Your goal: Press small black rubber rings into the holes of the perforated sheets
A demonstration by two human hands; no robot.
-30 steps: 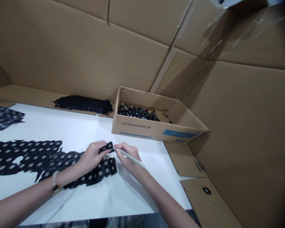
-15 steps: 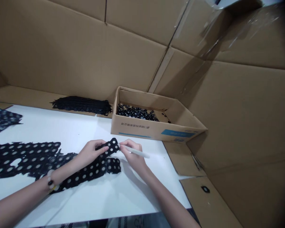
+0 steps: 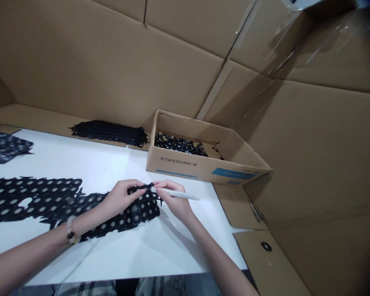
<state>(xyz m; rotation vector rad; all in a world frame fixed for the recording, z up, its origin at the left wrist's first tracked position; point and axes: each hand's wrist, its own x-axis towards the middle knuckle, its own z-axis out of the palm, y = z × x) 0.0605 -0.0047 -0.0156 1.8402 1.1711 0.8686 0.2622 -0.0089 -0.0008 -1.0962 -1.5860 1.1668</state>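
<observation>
My left hand is closed on a black perforated strip, thumb on top, near the strip's right end. A white pen-like tool lies in the grip of my right hand, its near tip at the strip's edge. The fingertips of both hands almost meet there, and they hide part of the strip. Beneath my left hand and forearm, more black perforated sheets overlap on the white table. Further left lies a wide black sheet with rows of round holes.
A cardboard box holding many small black rings stands beyond my hands. Left of it is a stack of black strips. Another dark sheet pile lies far left. One black ring piece rests on cardboard at right. Cardboard walls surround the table.
The strip's end has tipped lower, closer to the sheets beneath. My right hand has come nearer to my left, with the pen-like tool now lying across the strip's edge. The view has shifted slightly.
</observation>
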